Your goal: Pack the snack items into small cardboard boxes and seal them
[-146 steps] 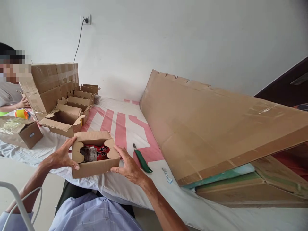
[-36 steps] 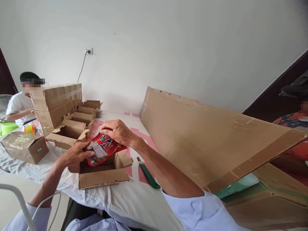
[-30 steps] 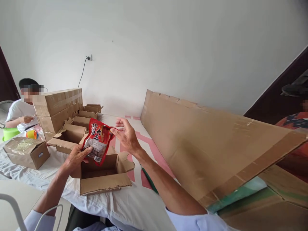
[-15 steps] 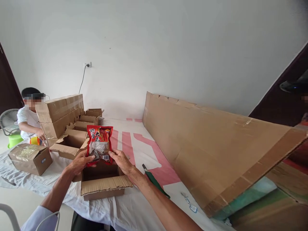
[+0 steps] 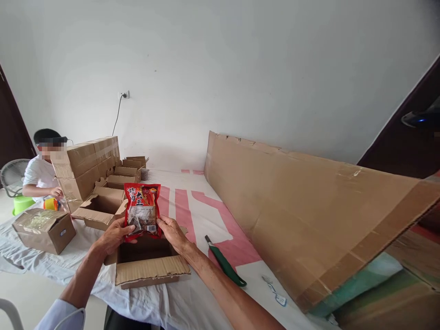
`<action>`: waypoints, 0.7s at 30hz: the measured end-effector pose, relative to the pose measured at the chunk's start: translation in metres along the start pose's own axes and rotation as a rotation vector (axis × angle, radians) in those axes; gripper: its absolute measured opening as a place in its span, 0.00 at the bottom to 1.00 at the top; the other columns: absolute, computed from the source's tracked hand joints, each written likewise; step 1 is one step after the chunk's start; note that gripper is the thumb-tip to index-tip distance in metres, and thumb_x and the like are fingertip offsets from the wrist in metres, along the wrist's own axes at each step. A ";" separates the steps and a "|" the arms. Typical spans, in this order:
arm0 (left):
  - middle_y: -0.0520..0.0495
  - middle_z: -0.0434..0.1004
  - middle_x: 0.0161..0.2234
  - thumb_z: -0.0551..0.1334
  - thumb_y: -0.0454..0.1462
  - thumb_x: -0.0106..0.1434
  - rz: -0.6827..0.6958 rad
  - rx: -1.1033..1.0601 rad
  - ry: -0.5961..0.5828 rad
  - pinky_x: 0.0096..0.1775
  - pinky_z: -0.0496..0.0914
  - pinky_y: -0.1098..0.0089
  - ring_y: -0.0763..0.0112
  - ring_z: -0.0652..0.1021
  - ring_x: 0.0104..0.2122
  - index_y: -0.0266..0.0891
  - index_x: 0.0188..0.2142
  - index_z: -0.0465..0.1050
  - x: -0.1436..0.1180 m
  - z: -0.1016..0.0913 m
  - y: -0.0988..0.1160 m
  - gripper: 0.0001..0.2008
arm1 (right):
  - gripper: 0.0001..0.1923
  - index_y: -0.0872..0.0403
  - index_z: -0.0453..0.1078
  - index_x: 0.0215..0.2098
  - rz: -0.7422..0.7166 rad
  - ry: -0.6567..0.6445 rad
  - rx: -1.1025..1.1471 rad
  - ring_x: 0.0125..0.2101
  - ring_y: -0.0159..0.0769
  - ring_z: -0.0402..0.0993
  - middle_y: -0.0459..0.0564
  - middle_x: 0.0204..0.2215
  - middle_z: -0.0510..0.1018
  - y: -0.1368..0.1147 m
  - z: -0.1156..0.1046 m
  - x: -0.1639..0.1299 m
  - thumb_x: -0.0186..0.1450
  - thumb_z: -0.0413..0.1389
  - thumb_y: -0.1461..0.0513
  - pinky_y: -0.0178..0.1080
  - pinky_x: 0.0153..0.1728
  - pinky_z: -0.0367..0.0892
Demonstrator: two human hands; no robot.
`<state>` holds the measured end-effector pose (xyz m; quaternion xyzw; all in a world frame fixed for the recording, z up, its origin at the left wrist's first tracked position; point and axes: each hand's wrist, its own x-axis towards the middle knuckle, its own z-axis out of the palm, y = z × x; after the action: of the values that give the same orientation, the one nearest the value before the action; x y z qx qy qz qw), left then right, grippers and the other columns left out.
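A red plastic food packet [image 5: 142, 211] with a clear lower window and a barcode is held upright between both hands. My left hand [image 5: 118, 234] grips its lower left edge, thumb on the front. On the opposite edge, my right hand [image 5: 173, 233] pinches the packet with thumb and fingers. Right below it stands an open cardboard box [image 5: 151, 271], its near flap folded outward and its inside in shadow. A second open box [image 5: 103, 208] sits just beyond to the left.
Taped boxes [image 5: 80, 165] are stacked at the left, with a person [image 5: 41, 172] behind them. A closed box [image 5: 44, 231] lies nearer. A green-handled tool [image 5: 225, 263] and small labels [image 5: 275, 291] lie right, before a tall cardboard panel [image 5: 309, 220].
The packet stays in both hands above the box, nearly still. The whole view has shifted slightly. The person at the left has moved a hand a little.
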<state>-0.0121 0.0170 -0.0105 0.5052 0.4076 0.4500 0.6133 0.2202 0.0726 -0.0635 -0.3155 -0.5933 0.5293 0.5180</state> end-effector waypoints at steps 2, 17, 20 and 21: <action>0.39 0.88 0.43 0.83 0.49 0.51 0.010 -0.022 0.013 0.36 0.83 0.66 0.55 0.87 0.41 0.37 0.49 0.84 0.001 -0.001 -0.001 0.30 | 0.29 0.54 0.79 0.33 -0.003 0.002 0.000 0.35 0.41 0.72 0.50 0.30 0.81 0.001 0.000 0.000 0.61 0.64 0.37 0.41 0.39 0.69; 0.38 0.88 0.42 0.80 0.47 0.58 0.070 -0.071 0.069 0.37 0.85 0.62 0.58 0.87 0.39 0.37 0.50 0.85 0.010 -0.002 0.014 0.24 | 0.23 0.54 0.78 0.31 -0.009 0.049 -0.046 0.30 0.35 0.65 0.45 0.26 0.77 -0.008 -0.007 0.030 0.61 0.63 0.42 0.39 0.35 0.63; 0.38 0.88 0.41 0.80 0.47 0.58 0.068 -0.076 0.093 0.37 0.84 0.62 0.57 0.87 0.39 0.36 0.50 0.85 0.010 -0.002 0.013 0.24 | 0.21 0.54 0.78 0.31 -0.001 0.047 -0.059 0.30 0.36 0.66 0.44 0.25 0.77 -0.005 -0.009 0.032 0.61 0.64 0.44 0.38 0.34 0.63; 0.38 0.88 0.41 0.80 0.47 0.58 0.067 -0.075 0.095 0.37 0.84 0.62 0.57 0.87 0.39 0.36 0.50 0.85 0.010 -0.003 0.013 0.25 | 0.20 0.54 0.78 0.30 0.002 0.046 -0.064 0.30 0.36 0.66 0.44 0.24 0.76 -0.004 -0.010 0.032 0.61 0.64 0.45 0.38 0.34 0.63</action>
<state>-0.0137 0.0287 0.0010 0.4733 0.4018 0.5089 0.5962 0.2218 0.1043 -0.0516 -0.3446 -0.5973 0.5032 0.5208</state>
